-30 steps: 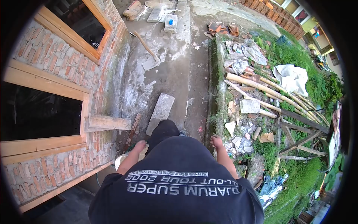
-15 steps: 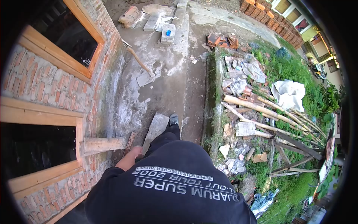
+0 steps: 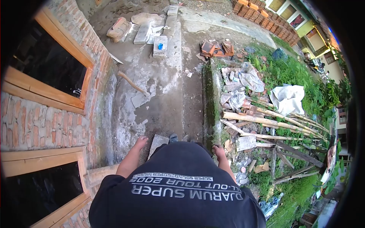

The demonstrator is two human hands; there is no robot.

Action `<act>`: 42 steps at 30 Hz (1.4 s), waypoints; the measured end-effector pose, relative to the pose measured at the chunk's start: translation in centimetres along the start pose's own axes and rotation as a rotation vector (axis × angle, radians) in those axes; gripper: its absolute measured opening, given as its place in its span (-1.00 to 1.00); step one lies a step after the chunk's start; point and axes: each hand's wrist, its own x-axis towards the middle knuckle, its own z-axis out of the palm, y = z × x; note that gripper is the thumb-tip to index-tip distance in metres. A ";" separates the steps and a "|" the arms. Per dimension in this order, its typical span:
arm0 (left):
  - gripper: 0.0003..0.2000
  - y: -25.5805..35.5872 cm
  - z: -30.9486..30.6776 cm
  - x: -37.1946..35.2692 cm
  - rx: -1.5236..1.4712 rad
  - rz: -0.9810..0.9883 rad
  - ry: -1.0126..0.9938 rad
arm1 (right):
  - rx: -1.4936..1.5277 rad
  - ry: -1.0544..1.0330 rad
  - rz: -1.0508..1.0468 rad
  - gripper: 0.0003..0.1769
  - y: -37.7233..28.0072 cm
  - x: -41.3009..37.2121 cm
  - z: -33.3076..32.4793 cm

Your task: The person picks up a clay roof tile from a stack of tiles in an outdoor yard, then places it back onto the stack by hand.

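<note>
My left hand hangs beside my body at the left, its fingers loosely apart and nothing seen in it. Close to it, a pale flat slab lies on the ground by my shoe. On the other side, my right hand hangs near the low mossy wall edge; its fingers look loose, with no object visible. Farther ahead a hoe with a wooden handle lies on the stained concrete, touched by neither hand. My black shirt hides most of my legs.
A brick wall with wooden window frames runs along the left. Ahead are a concrete block bearing a blue item and a pile of roof tiles. Bamboo poles, rubble and a white sack lie at the right.
The view has shifted forward, and the hoe and slab now appear lower and nearer. My right hand has come into view. The plank by the window is now mostly covered by my left arm.
</note>
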 end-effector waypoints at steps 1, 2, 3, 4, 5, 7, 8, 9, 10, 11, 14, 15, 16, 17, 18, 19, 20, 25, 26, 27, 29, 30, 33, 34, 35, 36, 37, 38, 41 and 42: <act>-0.47 -0.1 0.0 -0.2 -0.023 -0.035 -0.017 | -0.145 -0.005 0.026 -0.59 0.2 0.4 0.3; -0.51 -0.4 -0.1 -0.7 -0.035 -0.078 0.002 | -0.292 -0.010 0.054 -0.63 0.5 0.7 0.4; -0.55 -0.5 -0.1 -1.9 -0.049 -0.124 0.022 | -0.264 -0.041 0.110 -0.62 0.4 0.4 0.6; -0.63 -2.3 0.1 -1.6 -0.060 -0.195 0.021 | -0.422 -0.155 0.078 -0.63 3.0 1.9 -0.4; -0.71 -4.7 -0.1 -0.8 -0.071 -0.263 0.022 | -0.498 -0.209 0.085 -0.64 4.2 2.2 -1.0; -0.79 -7.0 -1.3 -1.1 0.297 -0.104 -0.248 | -0.514 -0.221 0.151 -0.66 4.2 2.1 -1.3; -0.81 -7.0 -1.6 -1.5 0.414 -0.046 -0.331 | -0.513 -0.220 0.176 -0.67 4.1 2.3 -1.5; -0.80 -4.7 -1.6 -4.2 0.263 -0.027 -0.390 | -0.516 -0.220 0.198 -0.69 4.1 2.8 -1.8; -0.79 -3.3 -1.5 -5.4 0.188 -0.026 -0.414 | -0.521 -0.226 0.217 -0.70 3.8 3.3 -1.8; -0.78 -2.0 -1.5 -6.5 0.113 -0.027 -0.439 | -0.528 -0.233 0.235 -0.71 3.7 4.1 -1.8; -0.76 2.3 -2.1 -5.7 0.065 -0.014 -0.325 | -0.530 -0.247 0.268 -0.74 2.0 6.8 -1.0; -0.75 2.8 -2.4 -4.8 0.052 -0.007 -0.287 | -0.526 -0.252 0.273 -0.75 1.2 8.0 -0.6; -0.75 3.9 -3.2 -3.0 0.051 -0.001 -0.264 | -0.523 -0.259 0.274 -0.76 0.2 9.6 0.0; -0.74 4.1 -4.0 -0.9 0.051 0.005 -0.241 | -0.516 -0.263 0.276 -0.76 -0.9 11.0 0.6; -0.72 3.7 -5.2 2.9 0.251 0.007 -0.185 | -0.515 -0.272 0.278 -0.77 -2.4 12.6 1.3; -0.70 3.0 -6.3 5.6 0.357 0.006 -0.151 | -0.510 -0.282 0.276 -0.78 -4.2 14.3 2.1; -0.68 3.8 -7.2 7.5 0.461 0.001 -0.118 | -0.504 -0.292 0.264 -0.79 -5.7 16.0 2.7; -0.50 20.5 -7.9 12.0 -0.046 -0.242 0.133 | -0.118 -0.189 0.316 -0.76 -16.9 26.7 8.2; -0.50 22.3 -8.4 13.8 -0.046 -0.247 0.141 | -0.097 -0.175 0.220 -0.71 -20.2 28.1 9.3; -0.48 23.2 -9.1 15.5 -0.002 -0.160 0.152 | -0.077 -0.160 0.129 -0.66 -22.9 29.4 10.2; -0.46 26.0 -9.9 18.3 0.060 -0.069 0.218 | -0.095 -0.155 0.084 -0.69 -27.5 31.8 11.4; -0.46 27.6 -9.9 18.9 0.078 -0.073 0.270 | -0.088 -0.189 0.064 -0.68 -28.9 33.1 11.5; -0.48 30.7 -9.5 21.0 -0.013 -0.121 0.244 | -0.078 -0.217 0.093 -0.65 -31.1 35.8 11.8; -0.48 31.7 -9.1 21.4 -0.016 -0.136 0.235 | -0.062 -0.232 0.107 -0.64 -31.5 36.0 11.5; -0.50 32.4 -8.6 21.5 0.003 -0.180 0.213 | -0.070 -0.225 0.123 -0.64 -31.4 35.8 11.1; -0.52 33.0 -8.1 22.0 0.022 -0.217 0.189 | -0.096 -0.203 0.148 -0.67 -31.9 35.5 11.0; -0.58 32.2 -7.6 23.1 -0.010 -0.191 0.185 | -0.118 -0.181 0.170 -0.69 -32.1 35.7 10.8; -0.58 31.4 -7.5 24.1 -0.009 -0.197 0.174 | -0.119 -0.172 0.178 -0.69 -32.2 35.5 10.4; -0.73 33.0 -6.5 24.5 0.245 -0.425 -0.063 | 0.157 -0.103 0.423 -0.80 -27.4 36.6 8.6; -0.73 32.1 -6.6 25.0 0.252 -0.426 -0.069 | 0.172 -0.105 0.496 -0.76 -25.1 37.6 8.0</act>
